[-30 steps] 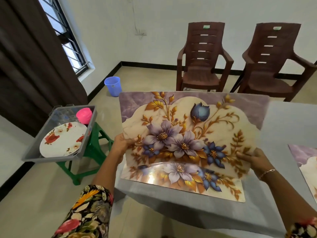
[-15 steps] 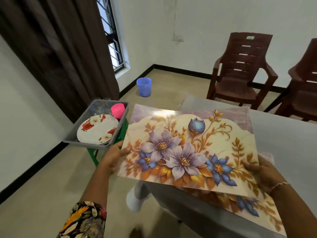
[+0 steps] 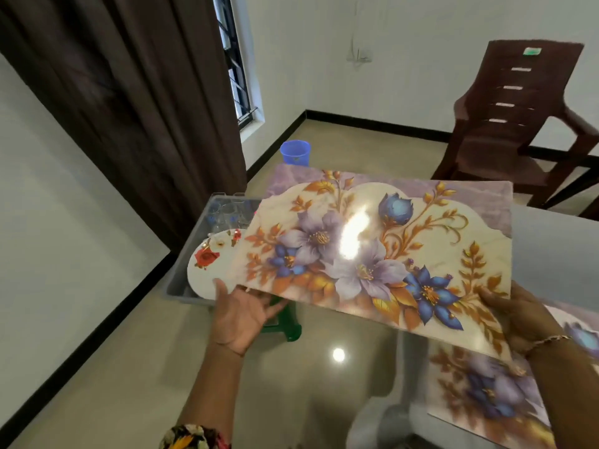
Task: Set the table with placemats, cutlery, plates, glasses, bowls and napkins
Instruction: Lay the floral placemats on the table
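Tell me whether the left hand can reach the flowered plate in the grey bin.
Probably yes: the left hand sits right beside the plate with nothing between them, though it is busy supporting the placemat from below.

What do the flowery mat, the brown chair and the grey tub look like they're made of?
Mat: likely laminated or plastic sheet, glossy; a bright glare sits on it, and it hardly sags held in the air. Chair: probably moulded plastic, dull brown sheen, slots in a one-piece back. Tub: probably plastic, with smooth, thin grey walls.
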Demonstrator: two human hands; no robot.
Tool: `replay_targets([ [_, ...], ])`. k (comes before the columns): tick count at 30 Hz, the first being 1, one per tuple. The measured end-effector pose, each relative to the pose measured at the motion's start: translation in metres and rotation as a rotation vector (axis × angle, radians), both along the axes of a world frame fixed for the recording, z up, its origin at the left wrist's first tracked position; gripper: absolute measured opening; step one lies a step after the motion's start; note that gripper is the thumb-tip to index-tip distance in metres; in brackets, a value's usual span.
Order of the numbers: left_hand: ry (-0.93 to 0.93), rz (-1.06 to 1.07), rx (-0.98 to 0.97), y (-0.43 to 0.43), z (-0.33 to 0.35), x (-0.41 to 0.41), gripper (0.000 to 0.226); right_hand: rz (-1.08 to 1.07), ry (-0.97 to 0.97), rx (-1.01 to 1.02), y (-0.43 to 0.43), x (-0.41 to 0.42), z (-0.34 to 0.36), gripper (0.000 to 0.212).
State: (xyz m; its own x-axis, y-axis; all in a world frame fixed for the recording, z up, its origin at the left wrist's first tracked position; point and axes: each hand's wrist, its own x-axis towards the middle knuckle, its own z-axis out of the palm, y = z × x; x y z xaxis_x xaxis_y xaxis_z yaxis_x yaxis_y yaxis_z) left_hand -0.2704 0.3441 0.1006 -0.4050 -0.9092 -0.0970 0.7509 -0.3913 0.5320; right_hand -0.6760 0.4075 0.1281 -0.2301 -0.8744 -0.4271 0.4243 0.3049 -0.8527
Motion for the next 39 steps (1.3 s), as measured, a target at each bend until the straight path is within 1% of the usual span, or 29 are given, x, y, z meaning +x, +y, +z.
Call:
replay_targets([
  [1, -0.135, 0.033, 0.075, -0.012, 0.006, -0.006, 0.102, -0.017, -0.009, -0.002, -0.009, 0.012, -0.002, 0.015],
  [2, -0.184, 0.019, 0.114, -0.023, 0.009, -0.012, 0.103, -0.016, -0.019, -0.006, -0.018, 0.024, -0.002, 0.020],
  [3, -0.228, 0.003, 0.139, -0.033, 0.012, -0.019, 0.100, -0.009, -0.013, -0.001, -0.025, 0.033, -0.002, 0.046],
  [4, -0.281, -0.013, 0.165, -0.044, 0.014, -0.026, 0.088, -0.020, 0.013, 0.017, -0.033, 0.039, -0.005, 0.069],
  [5, -0.333, -0.022, 0.190, -0.055, 0.015, -0.033, 0.065, -0.036, 0.028, 0.028, -0.040, 0.043, -0.007, 0.083],
  [6, -0.375, -0.010, 0.206, -0.065, 0.019, -0.041, 0.037, -0.048, 0.034, 0.038, -0.047, 0.046, -0.008, 0.091],
  [7, -0.430, -0.013, 0.220, -0.076, 0.021, -0.049, 0.016, -0.064, 0.022, 0.041, -0.053, 0.048, -0.007, 0.097],
  [8, -0.477, -0.026, 0.229, -0.087, 0.021, -0.055, 0.013, -0.081, 0.022, 0.038, -0.059, 0.051, -0.004, 0.101],
  [9, -0.512, -0.052, 0.236, -0.098, 0.021, -0.061, 0.015, -0.108, 0.036, 0.036, -0.064, 0.051, -0.004, 0.100],
  [10, -0.532, -0.076, 0.235, -0.109, 0.020, -0.066, 0.015, -0.133, 0.058, 0.033, -0.069, 0.050, -0.002, 0.092],
  [12, -0.568, -0.125, 0.222, -0.134, 0.017, -0.077, 0.014, -0.162, 0.062, 0.050, -0.078, 0.045, -0.001, 0.053],
  [13, -0.572, -0.142, 0.213, -0.147, 0.015, -0.084, 0.014, -0.201, 0.065, 0.056, -0.082, 0.041, -0.003, 0.042],
  [17, -0.604, -0.236, 0.160, -0.197, 0.010, -0.120, 0.015, -0.311, 0.081, 0.107, -0.096, 0.028, 0.001, 0.051],
  [18, -0.606, -0.272, 0.148, -0.206, 0.010, -0.128, 0.015, -0.323, 0.061, 0.102, -0.097, 0.025, 0.003, 0.063],
  [19, -0.601, -0.307, 0.131, -0.217, 0.011, -0.137, 0.015, -0.341, 0.051, 0.097, -0.098, 0.019, 0.005, 0.080],
  [20, -0.594, -0.338, 0.108, -0.226, 0.011, -0.146, 0.016, -0.363, 0.042, 0.083, -0.098, 0.014, 0.007, 0.090],
  [21, -0.587, -0.364, 0.091, -0.235, 0.013, -0.156, 0.017, -0.376, 0.011, 0.063, -0.099, 0.009, 0.010, 0.086],
  [23, -0.578, -0.405, 0.064, -0.252, 0.015, -0.175, 0.019, -0.418, -0.060, 0.014, -0.100, 0.002, 0.015, 0.047],
  [24, -0.570, -0.427, 0.050, -0.257, 0.015, -0.184, 0.020, -0.456, -0.084, 0.000, -0.100, 0.001, 0.018, 0.042],
  [25, -0.557, -0.448, 0.040, -0.261, 0.017, -0.193, 0.020, -0.483, -0.089, -0.022, -0.099, 0.000, 0.017, 0.053],
  [26, -0.539, -0.466, 0.032, -0.265, 0.018, -0.201, 0.020, -0.514, -0.074, -0.033, -0.097, -0.001, 0.016, 0.070],
  [27, -0.522, -0.483, 0.028, -0.268, 0.020, -0.210, 0.021, -0.530, -0.058, -0.032, -0.094, -0.001, 0.017, 0.077],
  [28, -0.510, -0.503, 0.022, -0.272, 0.021, -0.219, 0.023, -0.530, -0.028, -0.017, -0.091, -0.001, 0.020, 0.066],
  [30, -0.508, -0.550, 0.000, -0.279, 0.025, -0.239, 0.026, -0.565, 0.032, 0.020, -0.088, -0.001, 0.023, 0.024],
  [31, -0.513, -0.568, -0.012, -0.283, 0.025, -0.250, 0.024, -0.601, 0.058, 0.045, -0.086, -0.005, 0.022, 0.021],
  [33, -0.526, -0.607, -0.024, -0.291, 0.024, -0.272, 0.025, -0.647, 0.079, 0.081, -0.085, -0.012, 0.020, 0.022],
  [36, -0.549, -0.666, -0.046, -0.307, 0.020, -0.306, 0.025, -0.721, 0.065, 0.117, -0.091, -0.025, 0.019, 0.022],
  [39, -0.544, -0.710, -0.052, -0.325, 0.015, -0.340, 0.025, -0.792, 0.050, 0.112, -0.101, -0.042, 0.016, 0.023],
])
